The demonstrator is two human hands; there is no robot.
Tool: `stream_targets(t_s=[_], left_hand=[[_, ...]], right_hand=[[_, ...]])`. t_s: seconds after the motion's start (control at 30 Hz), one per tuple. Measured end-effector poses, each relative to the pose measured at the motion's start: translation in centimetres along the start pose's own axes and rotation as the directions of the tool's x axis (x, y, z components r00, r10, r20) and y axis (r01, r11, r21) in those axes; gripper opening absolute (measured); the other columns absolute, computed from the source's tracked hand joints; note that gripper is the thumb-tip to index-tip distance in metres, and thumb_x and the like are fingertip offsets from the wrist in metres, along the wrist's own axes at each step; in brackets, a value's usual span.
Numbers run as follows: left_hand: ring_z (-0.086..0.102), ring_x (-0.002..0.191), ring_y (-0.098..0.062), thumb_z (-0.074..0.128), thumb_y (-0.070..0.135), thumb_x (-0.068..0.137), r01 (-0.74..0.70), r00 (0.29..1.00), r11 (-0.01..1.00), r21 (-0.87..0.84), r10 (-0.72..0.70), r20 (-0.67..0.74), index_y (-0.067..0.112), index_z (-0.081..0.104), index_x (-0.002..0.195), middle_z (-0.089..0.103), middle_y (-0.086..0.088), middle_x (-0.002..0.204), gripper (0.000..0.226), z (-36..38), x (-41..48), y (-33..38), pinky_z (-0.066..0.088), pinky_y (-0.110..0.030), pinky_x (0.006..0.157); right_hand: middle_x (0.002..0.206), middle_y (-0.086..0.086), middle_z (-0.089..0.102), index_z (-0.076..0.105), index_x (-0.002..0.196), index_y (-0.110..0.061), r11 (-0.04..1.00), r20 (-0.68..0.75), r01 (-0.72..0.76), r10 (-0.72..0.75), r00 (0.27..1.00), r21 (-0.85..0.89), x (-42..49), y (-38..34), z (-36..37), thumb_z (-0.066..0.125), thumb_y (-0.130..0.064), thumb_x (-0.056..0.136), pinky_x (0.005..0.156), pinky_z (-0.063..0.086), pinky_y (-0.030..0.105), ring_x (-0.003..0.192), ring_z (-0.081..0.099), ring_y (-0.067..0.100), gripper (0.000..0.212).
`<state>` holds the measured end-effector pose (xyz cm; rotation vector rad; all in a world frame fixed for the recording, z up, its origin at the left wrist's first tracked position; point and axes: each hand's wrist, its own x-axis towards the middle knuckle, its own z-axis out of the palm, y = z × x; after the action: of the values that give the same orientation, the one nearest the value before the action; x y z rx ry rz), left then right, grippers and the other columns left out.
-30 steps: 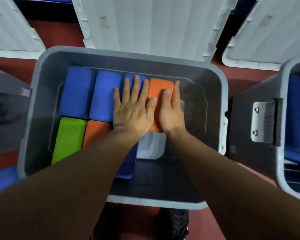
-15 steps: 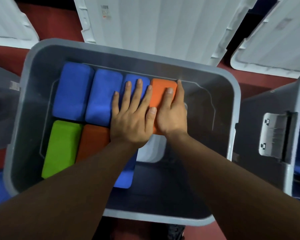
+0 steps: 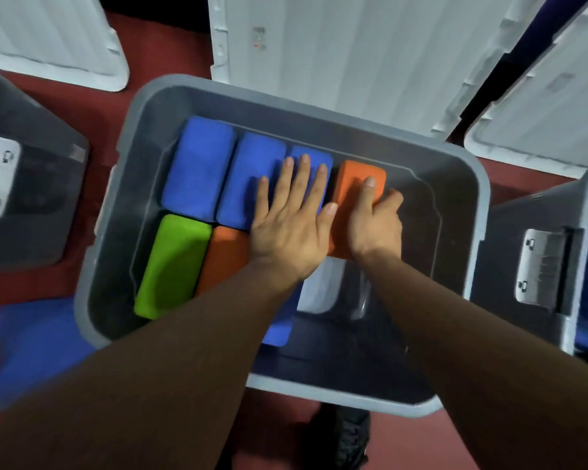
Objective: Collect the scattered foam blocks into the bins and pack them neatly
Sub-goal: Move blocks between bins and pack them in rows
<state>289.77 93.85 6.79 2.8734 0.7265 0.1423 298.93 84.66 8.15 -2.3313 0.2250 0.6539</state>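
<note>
A grey bin (image 3: 482,205) holds foam blocks packed on its floor. The back row runs two blue blocks (image 3: 197,164), a third blue block (image 3: 311,157) and an orange block (image 3: 352,179). A green block (image 3: 174,262), a second orange block (image 3: 223,256) and a blue block (image 3: 279,327) fill the front row. My left hand (image 3: 292,218) lies flat with straight fingers on the third blue block. My right hand (image 3: 374,222) grips the back orange block, thumb on top and fingers curled over its right side. A white block (image 3: 319,286) shows between my forearms.
White bin lids (image 3: 353,56) lie behind on the red floor. A second grey bin (image 3: 577,266) with blue blocks stands at the right, another grey bin (image 3: 24,198) at the left. A blue block (image 3: 38,347) lies on the floor at the lower left.
My right hand's fingers have curled over the orange block's right side, and a gap has opened between that block and the blue one. My left hand stays flat.
</note>
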Motion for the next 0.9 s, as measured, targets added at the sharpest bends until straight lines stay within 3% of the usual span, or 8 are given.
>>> stream_targets(t_s=[0.1, 0.27, 0.37, 0.5, 0.63, 0.77, 0.83, 0.9], left_hand=[[0.029, 0.151, -0.023, 0.024, 0.046, 0.105, -0.053, 0.998, 0.997, -0.053, 0.052, -0.030, 0.019, 0.039, 0.156, 0.034, -0.005, 0.162, 0.059, -2.0, -1.8, -1.3, 0.020, -0.051, 0.122], [0.038, 0.147, -0.027, 0.030, 0.045, 0.104, 0.035, 0.994, 0.992, -0.122, -0.047, -0.098, 0.015, 0.046, 0.151, 0.039, -0.009, 0.160, 0.058, -5.2, -5.2, -6.1, 0.031, -0.051, 0.115], [0.045, 0.140, -0.034, 0.034, 0.040, 0.104, 0.087, 0.983, 0.988, -0.130, -0.107, -0.152, 0.011, 0.047, 0.150, 0.042, -0.015, 0.156, 0.057, -7.7, -7.3, -11.2, 0.037, -0.052, 0.110], [0.053, 0.132, -0.036, 0.041, 0.033, 0.106, 0.208, 0.929, 0.977, -0.052, -0.214, -0.301, 0.006, 0.050, 0.147, 0.049, -0.017, 0.150, 0.050, -10.4, -12.1, -19.1, 0.041, -0.052, 0.106], [0.044, 0.139, -0.032, 0.035, 0.042, 0.105, 0.351, 0.922, 0.935, -0.050, -0.355, -0.153, 0.012, 0.047, 0.150, 0.045, -0.013, 0.154, 0.056, -12.7, -17.9, -26.0, 0.035, -0.049, 0.110], [0.039, 0.142, -0.030, 0.030, 0.049, 0.103, 0.522, 0.852, 0.850, -0.074, -0.523, 0.008, 0.018, 0.042, 0.153, 0.040, -0.009, 0.157, 0.060, -13.0, -24.2, -29.9, 0.033, -0.050, 0.111], [0.045, 0.137, -0.033, 0.031, 0.050, 0.102, 0.555, 0.832, 0.830, -0.058, -0.554, 0.028, 0.019, 0.044, 0.152, 0.044, -0.010, 0.154, 0.060, -12.2, -27.3, -31.0, 0.040, -0.051, 0.105], [0.049, 0.134, -0.034, 0.028, 0.055, 0.100, 0.608, 0.794, 0.792, -0.066, -0.603, 0.078, 0.023, 0.040, 0.155, 0.043, -0.012, 0.155, 0.065, -11.1, -30.0, -31.5, 0.045, -0.050, 0.100]], right_hand=[[0.153, 0.021, 0.039, 0.028, 0.153, -0.009, 0.993, -0.107, 0.084, -0.092, 0.990, -0.080, -1.5, -0.1, 0.4, 0.033, -0.056, 0.104, 0.113, 0.031, 0.047, 0.140, 0.040, 0.038, 0.069], [0.152, 0.015, 0.036, 0.036, 0.151, -0.008, 0.924, -0.232, 0.326, -0.367, 0.901, -0.199, -6.2, -0.9, 2.3, 0.038, -0.048, 0.102, 0.113, 0.024, 0.050, 0.141, 0.033, 0.033, 0.063], [0.141, 0.020, 0.045, 0.046, 0.142, -0.003, 0.784, -0.180, 0.592, -0.619, 0.764, -0.186, -10.3, -2.8, 4.9, 0.041, -0.041, 0.102, 0.109, 0.029, 0.052, 0.132, 0.042, 0.036, 0.056], [0.134, 0.015, 0.051, 0.049, 0.139, -0.004, 0.673, 0.009, 0.736, -0.737, 0.675, -0.068, -17.6, -6.1, 10.9, 0.042, -0.040, 0.102, 0.104, 0.036, 0.057, 0.129, 0.048, 0.032, 0.052], [0.127, 0.014, 0.056, 0.053, 0.135, -0.005, 0.588, 0.124, 0.808, -0.801, 0.586, -0.017, -24.8, -8.2, 17.4, 0.041, -0.039, 0.101, 0.101, 0.036, 0.047, 0.121, 0.050, 0.031, 0.050], [0.123, 0.011, 0.057, 0.057, 0.131, -0.004, 0.574, 0.204, 0.815, -0.810, 0.550, 0.081, -31.4, -6.4, 22.2, 0.047, -0.037, 0.101, 0.100, 0.039, 0.039, 0.117, 0.052, 0.027, 0.046], [0.120, 0.010, 0.057, 0.057, 0.130, -0.004, 0.602, 0.282, 0.794, -0.779, 0.560, 0.088, -33.6, -4.0, 23.6, 0.048, -0.038, 0.101, 0.100, 0.040, 0.035, 0.114, 0.052, 0.024, 0.045], [0.123, 0.011, 0.057, 0.055, 0.133, -0.005, 0.664, 0.349, 0.746, -0.709, 0.612, 0.040, -34.9, -1.1, 24.6, 0.046, -0.043, 0.101, 0.103, 0.038, 0.031, 0.115, 0.050, 0.023, 0.050]])
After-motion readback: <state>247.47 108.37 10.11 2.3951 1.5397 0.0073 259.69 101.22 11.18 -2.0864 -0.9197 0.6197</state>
